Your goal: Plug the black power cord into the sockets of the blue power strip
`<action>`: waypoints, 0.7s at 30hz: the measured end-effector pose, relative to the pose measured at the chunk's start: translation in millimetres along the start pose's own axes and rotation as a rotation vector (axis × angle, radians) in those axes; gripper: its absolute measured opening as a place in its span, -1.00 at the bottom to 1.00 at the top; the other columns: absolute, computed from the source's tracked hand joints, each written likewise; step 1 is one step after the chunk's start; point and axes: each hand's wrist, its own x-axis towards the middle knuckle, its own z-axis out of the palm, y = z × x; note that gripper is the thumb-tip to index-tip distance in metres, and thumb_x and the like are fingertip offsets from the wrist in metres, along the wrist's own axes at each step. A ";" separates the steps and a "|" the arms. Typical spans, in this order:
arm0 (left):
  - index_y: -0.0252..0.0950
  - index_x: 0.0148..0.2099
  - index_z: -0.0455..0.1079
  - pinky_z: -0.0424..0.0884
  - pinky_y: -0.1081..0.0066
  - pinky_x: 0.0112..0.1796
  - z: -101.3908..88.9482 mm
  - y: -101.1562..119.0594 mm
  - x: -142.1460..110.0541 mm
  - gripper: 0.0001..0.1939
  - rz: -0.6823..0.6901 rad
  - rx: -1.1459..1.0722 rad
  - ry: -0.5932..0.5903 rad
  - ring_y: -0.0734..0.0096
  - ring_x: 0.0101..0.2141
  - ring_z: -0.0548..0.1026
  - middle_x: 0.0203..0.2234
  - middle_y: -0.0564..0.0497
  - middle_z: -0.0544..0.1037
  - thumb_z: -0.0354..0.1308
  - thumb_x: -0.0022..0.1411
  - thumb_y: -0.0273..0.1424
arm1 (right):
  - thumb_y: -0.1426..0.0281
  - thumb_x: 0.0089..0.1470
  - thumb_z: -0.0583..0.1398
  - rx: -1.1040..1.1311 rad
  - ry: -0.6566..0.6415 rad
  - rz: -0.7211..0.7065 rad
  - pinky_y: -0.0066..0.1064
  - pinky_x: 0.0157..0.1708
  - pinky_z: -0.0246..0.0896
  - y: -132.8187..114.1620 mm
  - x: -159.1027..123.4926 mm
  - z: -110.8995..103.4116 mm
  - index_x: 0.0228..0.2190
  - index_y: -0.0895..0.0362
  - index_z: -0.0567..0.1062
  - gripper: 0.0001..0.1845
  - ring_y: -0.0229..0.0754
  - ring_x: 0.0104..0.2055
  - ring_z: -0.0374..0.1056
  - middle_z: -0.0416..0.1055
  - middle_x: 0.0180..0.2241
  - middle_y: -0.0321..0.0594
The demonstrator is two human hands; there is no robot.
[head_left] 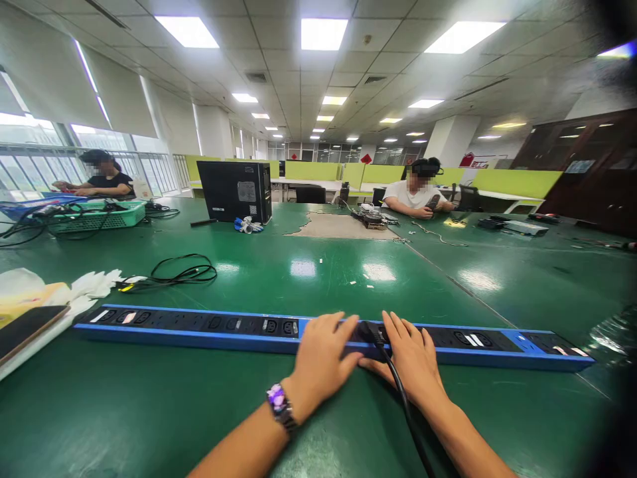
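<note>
A long blue-and-black power strip point(199, 325) lies across the table in front of me, with rows of sockets along its top. My left hand point(321, 358) grips it near the middle, fingers over the top and thumb at the near side. Just to the right, my right hand point(411, 355) holds the strip in a similar way, its fingers stretched towards the far edge. Between the hands a black plug point(371, 332) sits at the sockets; how far in it is cannot be seen. Its black cable point(405, 405) runs down towards me past the right hand. A watch point(281, 405) is on my left wrist.
A coiled black cable point(184, 271) lies beyond the strip. At left are white wrapping point(94, 285), a dark flat object point(30, 332) and a green basket point(99, 216). A black computer case point(233, 192) stands farther back. Two people sit across the green table point(279, 265).
</note>
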 end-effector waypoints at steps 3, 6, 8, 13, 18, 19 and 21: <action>-0.22 0.12 0.34 0.38 0.04 -0.02 36.8 28.0 28.8 -0.58 -0.025 0.005 -0.043 0.06 -0.03 0.43 -0.07 -0.15 0.54 0.17 0.20 -0.41 | -0.01 -0.07 0.22 -0.051 -0.024 -0.034 0.14 0.13 -0.03 1.4 -0.6 2.1 0.12 0.11 0.31 -0.22 0.24 0.17 0.17 0.30 0.16 0.05; -0.24 -0.02 0.42 0.41 0.14 -0.08 42.0 32.3 41.4 -0.71 -0.032 -0.068 0.038 0.19 -0.14 0.47 -0.24 -0.09 0.59 0.03 0.26 -0.53 | 0.00 -0.07 0.23 -0.064 -0.031 -0.025 0.11 0.11 0.01 -1.5 0.2 -0.7 0.11 0.12 0.34 -0.23 0.23 0.17 0.17 0.31 0.15 0.04; -0.23 0.02 0.40 0.39 0.17 -0.04 27.0 21.4 39.9 -0.71 -0.018 -0.114 0.174 0.21 -0.10 0.47 -0.17 -0.09 0.58 0.01 0.29 -0.51 | -0.04 -0.11 0.25 -0.060 -0.040 -0.007 0.10 0.11 0.01 -4.1 1.0 -2.9 0.11 0.15 0.34 -0.17 0.24 0.18 0.16 0.30 0.15 0.06; -0.23 0.09 0.36 0.41 0.19 -0.03 -30.1 -38.8 13.5 -0.69 -0.130 -0.149 0.293 0.20 -0.07 0.49 -0.09 -0.11 0.57 0.04 0.33 -0.37 | -0.15 -0.23 0.27 -0.042 -0.053 0.033 0.13 0.13 -0.03 -7.6 2.1 -4.0 0.12 0.15 0.34 -0.03 0.26 0.20 0.13 0.28 0.17 0.07; -0.24 0.08 0.40 0.45 0.30 -0.08 -44.0 -71.2 -12.6 -0.68 -0.147 -0.182 0.050 0.26 -0.14 0.54 -0.13 -0.09 0.60 0.11 0.29 -0.36 | -0.20 -0.26 0.26 -0.052 -0.040 0.049 0.13 0.12 -0.01 -8.9 3.1 -1.7 0.09 0.18 0.37 0.00 0.27 0.19 0.14 0.29 0.16 0.10; -0.24 0.08 0.40 0.45 0.30 -0.08 -41.7 -70.4 -13.9 -0.68 -0.145 -0.172 0.025 0.26 -0.13 0.54 -0.12 -0.09 0.60 0.12 0.28 -0.36 | -0.20 -0.26 0.25 -0.050 -0.038 0.049 0.13 0.12 -0.01 -8.8 3.2 -1.2 0.09 0.17 0.37 -0.01 0.27 0.19 0.15 0.29 0.16 0.09; -0.20 0.07 0.41 0.44 0.27 -0.06 -36.7 -65.4 -13.1 -0.67 -0.127 -0.122 -0.003 0.24 -0.11 0.54 -0.11 -0.07 0.60 0.14 0.27 -0.36 | -0.21 -0.25 0.24 -0.042 -0.035 0.051 0.14 0.12 -0.02 -7.8 3.1 -0.1 0.09 0.15 0.37 -0.02 0.26 0.20 0.15 0.30 0.16 0.08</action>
